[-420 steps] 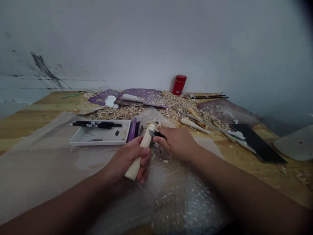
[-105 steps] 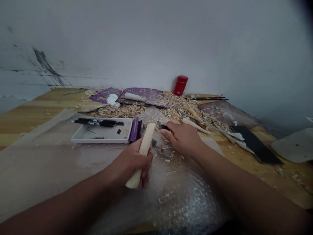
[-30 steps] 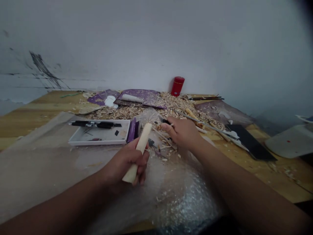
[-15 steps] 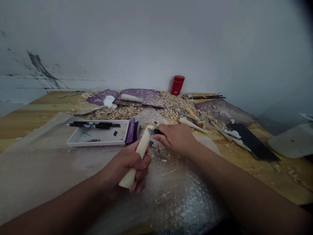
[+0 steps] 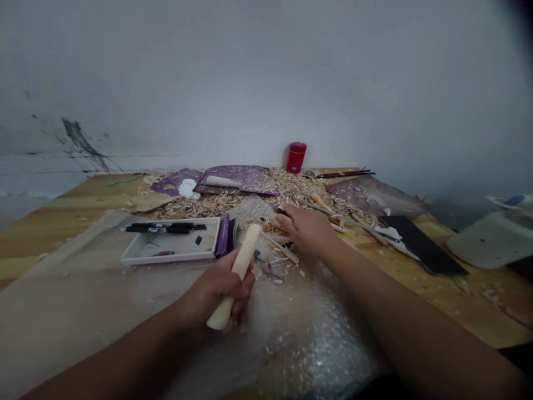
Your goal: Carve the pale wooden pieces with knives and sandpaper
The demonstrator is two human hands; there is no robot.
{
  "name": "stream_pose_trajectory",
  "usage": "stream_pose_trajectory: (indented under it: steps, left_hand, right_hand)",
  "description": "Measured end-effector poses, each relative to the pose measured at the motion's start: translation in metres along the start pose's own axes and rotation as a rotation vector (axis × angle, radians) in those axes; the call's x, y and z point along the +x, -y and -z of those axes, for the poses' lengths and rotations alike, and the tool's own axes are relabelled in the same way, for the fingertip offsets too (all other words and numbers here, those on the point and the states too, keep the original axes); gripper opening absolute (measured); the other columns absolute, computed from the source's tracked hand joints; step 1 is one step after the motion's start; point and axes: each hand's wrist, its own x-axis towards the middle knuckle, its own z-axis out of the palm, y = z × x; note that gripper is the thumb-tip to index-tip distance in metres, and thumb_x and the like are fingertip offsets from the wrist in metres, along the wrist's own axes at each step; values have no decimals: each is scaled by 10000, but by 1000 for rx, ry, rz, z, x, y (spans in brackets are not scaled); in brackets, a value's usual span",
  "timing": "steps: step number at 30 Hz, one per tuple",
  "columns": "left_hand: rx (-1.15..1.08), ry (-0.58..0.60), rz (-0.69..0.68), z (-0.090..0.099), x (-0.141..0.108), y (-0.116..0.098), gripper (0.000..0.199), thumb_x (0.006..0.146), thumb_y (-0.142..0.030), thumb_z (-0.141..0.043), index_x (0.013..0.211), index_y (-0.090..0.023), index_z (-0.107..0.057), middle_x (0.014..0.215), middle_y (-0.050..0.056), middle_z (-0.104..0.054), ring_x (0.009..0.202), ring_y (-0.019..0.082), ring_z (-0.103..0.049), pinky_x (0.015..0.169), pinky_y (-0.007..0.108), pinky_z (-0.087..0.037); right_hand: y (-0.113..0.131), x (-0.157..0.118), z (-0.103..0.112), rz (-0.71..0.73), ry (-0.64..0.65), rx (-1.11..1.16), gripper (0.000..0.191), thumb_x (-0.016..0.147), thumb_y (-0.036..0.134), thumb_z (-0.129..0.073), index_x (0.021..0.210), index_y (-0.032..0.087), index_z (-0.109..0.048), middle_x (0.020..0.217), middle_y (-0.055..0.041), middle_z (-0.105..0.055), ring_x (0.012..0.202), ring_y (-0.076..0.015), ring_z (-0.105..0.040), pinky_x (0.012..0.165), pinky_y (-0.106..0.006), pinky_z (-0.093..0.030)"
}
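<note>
Left hand (image 5: pixel 215 294) closed around wood billet (image 5: pixel 240 269), right hand (image 5: pixel 306 230) curled on black knife (image 5: pixel 282 211)

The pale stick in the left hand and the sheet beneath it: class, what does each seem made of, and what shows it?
The stick looks like bare, unfinished pale wood: matt, with loose wood shavings nearby. The sheet looks like clear plastic bubble wrap: glossy, with small air bubbles catching the light.
</note>
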Motion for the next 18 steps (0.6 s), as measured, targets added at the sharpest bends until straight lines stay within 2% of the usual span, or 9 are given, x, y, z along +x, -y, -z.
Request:
stream_pose_trajectory:
  steps: [4, 9, 13, 18]
  left_hand:
    - [56, -8, 24, 5, 6, 0, 226, 603, -99, -389, 810, -189, -373, 412, -86, -399, 245, 61, -336, 296, 210, -381]
    - [149, -122, 56, 1, 6, -3, 255, 591, -111, -431, 823, -197, -369, 418, -88, -396, 261, 63, -348, 285, 186, -353]
    - [242, -188, 156, -2, 5, -7, 299, 569, -104, -430, 837, -206, -348, 430, -81, -420, 273, 94, -410, 258, 174, -320]
    - [328, -217, 188, -8, 2, -9, 320, 566, -91, -399, 858, -208, -341, 389, -86, -406, 267, 104, -406, 255, 179, -329]
  right_hand:
    - [28, -12, -1, 138, 30, 10, 542, 847, 549, -114, 885, 203, -530, 773, -46, -640, 691, -182, -579, 516, -250, -250]
    - [35, -17, -1, 301, 80, 14, 528, 842, 559, -125, 885, 217, -525, 795, -39, -647, 690, -192, -587, 516, -255, -258]
    - [38, -19, -3, 304, 95, 1, 545, 839, 564, -112, 907, 214, -525, 819, -50, -649, 703, -202, -589, 531, -260, -277]
    - [35, -11, -4, 262, 70, -25, 580, 818, 598, -94, 930, 228, -526, 820, -49, -646, 707, -216, -588, 532, -264, -291]
